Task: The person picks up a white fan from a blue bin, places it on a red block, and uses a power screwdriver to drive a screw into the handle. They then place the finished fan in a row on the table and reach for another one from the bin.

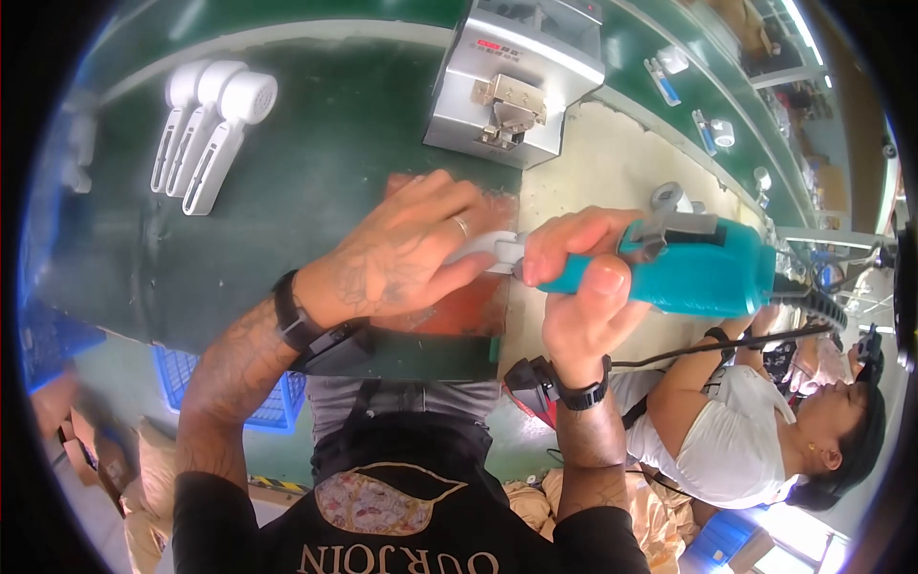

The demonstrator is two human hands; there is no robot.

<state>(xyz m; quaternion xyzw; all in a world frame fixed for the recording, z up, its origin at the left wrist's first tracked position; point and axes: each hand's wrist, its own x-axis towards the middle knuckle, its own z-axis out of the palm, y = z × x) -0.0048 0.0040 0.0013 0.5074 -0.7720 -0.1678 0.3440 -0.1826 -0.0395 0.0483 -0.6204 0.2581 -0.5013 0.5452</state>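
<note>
Left hand (406, 247) grips curved white plastic part (503, 251); right hand (593, 304), beside it, grips teal cylindrical driver (698, 273); apparent fastening, contact obscured, needs steadiness

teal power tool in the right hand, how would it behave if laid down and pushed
The teal power tool would probably stay stiff, given its solid-looking casing. Its rounded body may roll, though the grey metal piece could check that. The ribbed black sleeve behind it might drag.
</note>
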